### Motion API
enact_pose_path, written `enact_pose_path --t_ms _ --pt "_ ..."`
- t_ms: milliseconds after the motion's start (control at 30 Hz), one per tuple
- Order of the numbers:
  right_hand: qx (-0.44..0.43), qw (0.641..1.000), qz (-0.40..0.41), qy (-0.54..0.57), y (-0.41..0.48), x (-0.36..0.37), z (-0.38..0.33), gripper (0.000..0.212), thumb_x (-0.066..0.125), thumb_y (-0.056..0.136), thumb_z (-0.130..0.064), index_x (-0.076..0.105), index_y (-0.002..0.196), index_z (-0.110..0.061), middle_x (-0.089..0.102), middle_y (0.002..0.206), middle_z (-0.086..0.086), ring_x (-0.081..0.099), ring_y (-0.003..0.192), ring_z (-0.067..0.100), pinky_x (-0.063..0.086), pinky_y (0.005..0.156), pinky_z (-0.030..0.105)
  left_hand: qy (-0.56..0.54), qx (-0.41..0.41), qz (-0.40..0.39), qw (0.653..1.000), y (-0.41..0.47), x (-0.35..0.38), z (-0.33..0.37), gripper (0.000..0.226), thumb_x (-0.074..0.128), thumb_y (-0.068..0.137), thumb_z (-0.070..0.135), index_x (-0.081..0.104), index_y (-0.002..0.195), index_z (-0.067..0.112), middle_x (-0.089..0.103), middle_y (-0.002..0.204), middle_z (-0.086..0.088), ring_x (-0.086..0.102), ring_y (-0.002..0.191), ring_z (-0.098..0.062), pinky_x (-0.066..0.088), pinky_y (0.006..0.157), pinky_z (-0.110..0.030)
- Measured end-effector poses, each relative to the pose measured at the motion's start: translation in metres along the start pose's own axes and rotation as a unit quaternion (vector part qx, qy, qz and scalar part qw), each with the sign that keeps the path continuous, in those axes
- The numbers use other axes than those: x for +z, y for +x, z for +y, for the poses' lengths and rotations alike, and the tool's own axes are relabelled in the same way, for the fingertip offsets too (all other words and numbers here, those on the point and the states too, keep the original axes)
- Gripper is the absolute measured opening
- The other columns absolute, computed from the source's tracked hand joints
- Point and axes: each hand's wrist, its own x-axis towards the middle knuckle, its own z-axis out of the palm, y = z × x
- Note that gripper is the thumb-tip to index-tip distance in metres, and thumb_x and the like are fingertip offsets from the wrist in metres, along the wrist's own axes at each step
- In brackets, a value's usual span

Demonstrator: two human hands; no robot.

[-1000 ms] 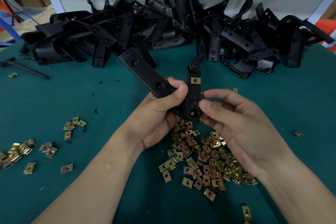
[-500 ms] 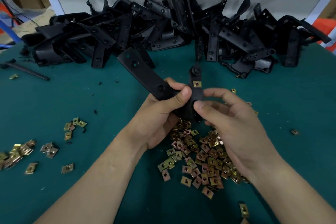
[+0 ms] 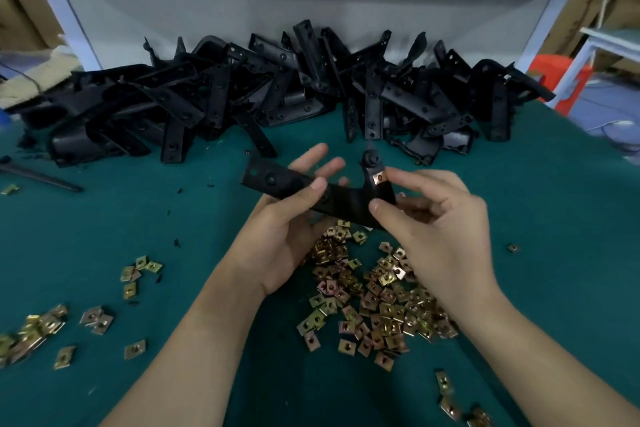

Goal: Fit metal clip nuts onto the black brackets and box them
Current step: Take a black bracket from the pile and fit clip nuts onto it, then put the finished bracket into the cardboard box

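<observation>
Black bracket (image 3: 346, 203) in our hands has swung down since a second ago. Its long arm, which pointed up and to the left, now lies nearly level above the green table (image 3: 104, 218). Our left hand (image 3: 287, 236) has loosened with it: the fingers are spread straight beneath the arm, and the thumb presses down on top, pinning the piece. On the short upright arm the brass clip nut (image 3: 379, 178) sits over its hole, as it did before. Our right hand (image 3: 443, 236) has shifted up, with the forefinger just beside that nut and the thumb on the lower edge, pinching the arm between them. We judge this nut seated and the bracket being turned for a check or for another hole. Loose clip nuts (image 3: 374, 298) lie under the hands, and we see no box.
</observation>
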Motion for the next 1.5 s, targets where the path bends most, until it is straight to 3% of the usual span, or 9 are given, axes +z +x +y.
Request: enact_pose_path --t_ms 133,300,533,800,1033,1100,1200,1300,1500 --pt "-0.009 0.999 0.028 -0.039 0.001 -0.032 -0.011 0.037 0.087 0.077 -0.016 0.075 0.104 -0.038 0.062 0.108 -0.012 0.066 0.079 -0.002 0.05 0.07 0.01 -0.025 0.045 0.059 0.997 -0.002 0.003 0.005 0.056 0.065 0.088 0.006 0.06 0.139 0.029 0.066 0.136 -0.005 0.065 0.123 -0.022 0.058 0.088 -0.032" --pt "0.0 0.997 0.074 -0.029 -0.032 -0.086 -0.022 0.039 0.088 0.075 -0.014 0.077 0.1 -0.042 0.062 0.099 -0.012 0.066 0.08 0.003 0.048 0.072 0.01 0.093 0.106 0.101 0.985 -0.02 0.054 -0.005 0.053 0.073 0.081 0.011 0.065 0.129 0.029 0.073 0.121 -0.005 0.069 0.115 -0.019 0.058 0.085 -0.027" --pt "0.02 0.971 0.232 -0.049 -0.12 -0.183 -0.027 0.043 0.085 0.077 -0.011 0.077 0.106 -0.042 0.066 0.095 -0.007 0.065 0.085 0.004 0.047 0.08 0.005 0.171 0.068 0.038 0.982 -0.052 0.157 -0.051 0.04 0.073 0.09 0.007 0.074 0.115 0.038 0.075 0.108 0.004 0.072 0.102 -0.014 0.061 0.079 -0.028" --pt "0.171 0.901 0.384 -0.11 -0.236 -0.29 -0.023 0.047 0.086 0.077 -0.014 0.073 0.107 -0.048 0.072 0.105 -0.012 0.068 0.095 -0.002 0.059 0.082 0.03 0.238 -0.041 -0.107 0.964 -0.092 0.269 -0.146 0.034 0.07 0.083 0.014 0.068 0.104 0.041 0.076 0.098 0.003 0.074 0.094 -0.016 0.061 0.088 -0.049" --pt "0.289 0.858 0.379 -0.192 -0.308 -0.335 -0.022 0.06 0.082 0.081 -0.017 0.057 0.127 -0.046 0.059 0.105 -0.011 0.059 0.1 0.004 0.052 0.083 0.031 0.355 -0.071 -0.273 0.892 -0.109 0.308 -0.219 0.041 0.07 0.086 0.028 0.061 0.121 0.046 0.068 0.129 0.008 0.067 0.113 -0.006 0.055 0.101 -0.042" --pt "0.337 0.851 0.344 -0.21 -0.321 -0.343 -0.019 0.064 0.081 0.083 -0.024 0.049 0.132 -0.049 0.056 0.107 -0.008 0.058 0.099 0.007 0.049 0.078 0.027 0.412 -0.074 -0.325 0.848 -0.108 0.309 -0.231 0.062 0.071 0.092 0.027 0.046 0.146 0.042 0.06 0.137 0.013 0.062 0.111 0.001 0.05 0.105 -0.037" --pt "0.394 0.852 0.271 -0.214 -0.335 -0.348 -0.014 0.059 0.074 0.09 -0.025 0.044 0.134 -0.051 0.052 0.109 -0.008 0.061 0.093 0.005 0.048 0.061 0.014 0.495 -0.009 -0.363 0.789 -0.111 0.308 -0.232 0.074 0.065 0.095 0.033 0.022 0.154 0.047 0.054 0.129 0.021 0.054 0.106 0.009 0.041 0.099 -0.021" --pt "0.414 0.844 0.257 -0.225 -0.341 -0.352 -0.008 0.052 0.063 0.097 -0.014 0.047 0.137 -0.043 0.054 0.108 -0.008 0.061 0.087 0.007 0.048 0.051 0.011 0.442 -0.008 -0.363 0.821 -0.115 0.301 -0.219 0.063 0.059 0.093 0.031 0.034 0.147 0.053 0.049 0.146 0.026 0.045 0.135 0.008 0.036 0.113 -0.022" --pt "0.376 0.857 0.261 -0.237 -0.324 -0.344 -0.005 0.051 0.056 0.099 -0.006 0.049 0.138 -0.038 0.057 0.109 -0.012 0.062 0.093 0.009 0.048 0.062 0.019 0.403 0.036 -0.289 0.868 -0.103 0.269 -0.169 0.049 0.061 0.098 0.005 0.064 0.123 0.047 0.066 0.127 0.026 0.06 0.123 0.003 0.049 0.1 -0.018"
